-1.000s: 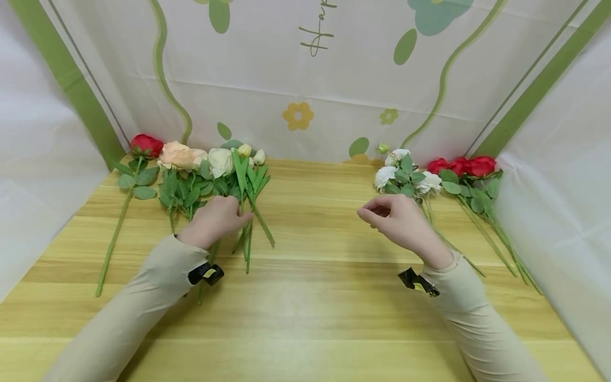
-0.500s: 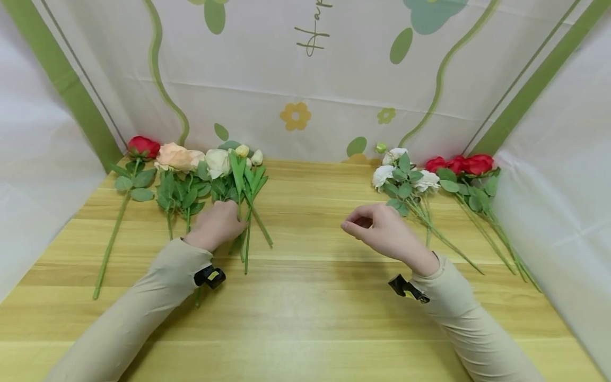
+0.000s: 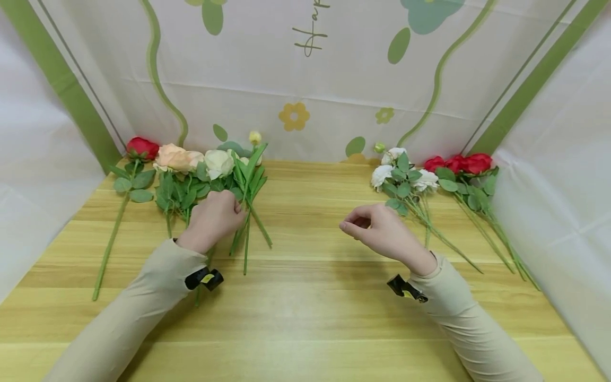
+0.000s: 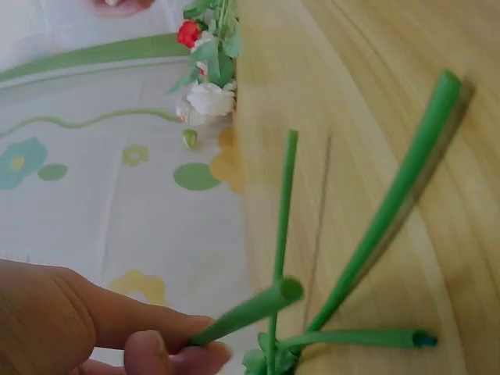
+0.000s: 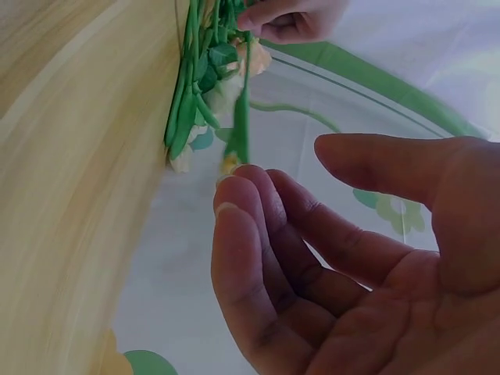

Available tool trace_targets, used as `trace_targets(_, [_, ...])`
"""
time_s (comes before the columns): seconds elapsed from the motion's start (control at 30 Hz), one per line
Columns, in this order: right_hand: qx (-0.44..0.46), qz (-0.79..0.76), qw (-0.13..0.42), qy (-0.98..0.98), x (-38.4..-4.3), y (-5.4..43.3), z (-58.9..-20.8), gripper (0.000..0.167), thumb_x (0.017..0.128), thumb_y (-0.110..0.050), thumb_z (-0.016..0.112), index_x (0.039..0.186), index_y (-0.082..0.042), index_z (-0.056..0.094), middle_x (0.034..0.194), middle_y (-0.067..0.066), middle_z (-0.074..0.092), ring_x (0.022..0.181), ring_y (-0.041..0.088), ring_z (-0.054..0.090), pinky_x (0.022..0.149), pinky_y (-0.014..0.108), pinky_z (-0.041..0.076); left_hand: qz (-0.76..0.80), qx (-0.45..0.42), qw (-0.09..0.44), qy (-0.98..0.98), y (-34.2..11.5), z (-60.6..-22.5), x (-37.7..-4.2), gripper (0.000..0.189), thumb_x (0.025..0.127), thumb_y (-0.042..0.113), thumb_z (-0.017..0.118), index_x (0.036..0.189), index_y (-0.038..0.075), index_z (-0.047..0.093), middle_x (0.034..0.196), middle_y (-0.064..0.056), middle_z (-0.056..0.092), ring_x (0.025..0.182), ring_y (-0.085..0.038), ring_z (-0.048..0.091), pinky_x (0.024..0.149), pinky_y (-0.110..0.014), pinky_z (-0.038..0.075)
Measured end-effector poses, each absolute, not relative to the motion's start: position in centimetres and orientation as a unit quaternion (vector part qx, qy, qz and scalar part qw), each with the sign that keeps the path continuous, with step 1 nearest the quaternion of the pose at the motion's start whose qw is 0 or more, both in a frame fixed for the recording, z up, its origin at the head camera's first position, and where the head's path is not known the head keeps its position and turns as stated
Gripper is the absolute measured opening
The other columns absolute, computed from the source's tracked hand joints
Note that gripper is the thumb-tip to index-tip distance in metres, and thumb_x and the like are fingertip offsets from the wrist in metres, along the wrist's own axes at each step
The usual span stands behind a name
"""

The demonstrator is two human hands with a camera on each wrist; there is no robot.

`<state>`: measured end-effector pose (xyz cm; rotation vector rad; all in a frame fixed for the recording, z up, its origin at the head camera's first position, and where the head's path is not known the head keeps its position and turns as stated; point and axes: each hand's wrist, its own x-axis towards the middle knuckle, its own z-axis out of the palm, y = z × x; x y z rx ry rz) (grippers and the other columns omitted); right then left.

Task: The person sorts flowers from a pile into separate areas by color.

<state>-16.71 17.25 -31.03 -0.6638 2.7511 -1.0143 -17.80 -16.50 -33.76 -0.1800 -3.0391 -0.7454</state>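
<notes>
My left hand [image 3: 213, 218] pinches the green stem of a pale yellow tulip [image 3: 255, 139] between thumb and fingertips. In the left wrist view, the stem's cut end [image 4: 291, 290] sticks out past the fingers, over other green tulip stems [image 4: 391, 187] on the table. The held tulip's leaves rise above those tulips in the head view, its bloom towards the backdrop. My right hand [image 3: 384, 233] hovers over the table's right half, holding nothing. Its fingers [image 5: 238, 250] are loosely bent and the thumb stands apart from them.
Left of the tulips lie a white rose [image 3: 219, 163], peach roses [image 3: 173, 157] and a red rose [image 3: 142, 148]. White flowers [image 3: 382, 176] and red roses [image 3: 477, 163] lie at the back right. A printed cloth backdrop [image 3: 334, 127] rises behind the wooden table [image 3: 305, 318].
My left hand has taken a tulip by its stem and raised it, the bloom now higher and further right. The right hand moved left and slightly nearer, then stayed nearly still.
</notes>
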Motion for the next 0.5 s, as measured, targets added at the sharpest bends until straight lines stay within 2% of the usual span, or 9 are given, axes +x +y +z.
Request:
trace_targets(0.1, [-0.220,-0.345,0.070,0.910,-16.7,17.2,-31.1,0.018,0.097,-0.029,0.065,0.095,-0.014,0.074,0.080,-0.004,0.066,0.070,0.018,0.060,0.064,0.036,0.049,-0.250,-0.066,0.032,-0.965,-16.1,-33.5,-17.7,0.046,0.093,0.019,0.061,0.055,0.016,0.036,0.051,0.005,0.024,0.044,-0.010,0.022,0.041,-0.025,0.018])
trace_targets(0.2, [-0.225,-0.370,0.080,0.898,-16.6,16.8,-31.2,0.018,0.097,-0.029,0.065,0.094,-0.013,0.074,0.080,-0.002,0.067,0.071,0.019,0.062,0.064,0.037,0.051,-0.271,-0.076,0.057,-0.958,-15.7,-33.3,-17.4,0.032,0.093,0.021,0.064,0.064,0.012,0.053,0.055,0.003,0.043,0.045,-0.011,0.037,0.040,-0.026,0.029])
trace_targets(0.3, [-0.231,-0.410,0.089,0.878,-16.4,16.3,-31.5,0.017,0.097,-0.027,0.065,0.095,-0.013,0.073,0.082,0.000,0.068,0.072,0.020,0.063,0.066,0.041,0.054,-0.293,-0.092,0.073,-0.949,-14.9,-33.1,-17.0,0.016,0.093,0.020,0.066,0.082,0.008,0.066,0.069,0.000,0.062,0.051,-0.013,0.053,0.043,-0.029,0.041])
trace_targets(0.4, [-0.230,-0.457,0.082,0.856,-16.1,15.6,-31.6,0.016,0.097,-0.025,0.066,0.097,-0.011,0.073,0.085,0.003,0.068,0.074,0.024,0.065,0.067,0.043,0.055,-0.316,-0.117,0.093,-0.937,-13.9,-32.7,-16.0,0.016,0.093,0.021,0.067,0.085,0.007,0.069,0.072,0.000,0.065,0.052,-0.011,0.056,0.045,-0.029,0.045])
trace_targets(0.5, [-0.225,-0.501,0.058,0.834,-15.7,14.8,-31.7,0.017,0.097,-0.025,0.066,0.100,-0.010,0.073,0.087,0.004,0.069,0.077,0.029,0.066,0.066,0.041,0.056,-0.335,-0.161,0.138,-0.918,-12.5,-32.3,-14.7,0.015,0.091,0.019,0.071,0.081,0.008,0.068,0.069,0.003,0.064,0.051,-0.008,0.055,0.048,-0.028,0.047])
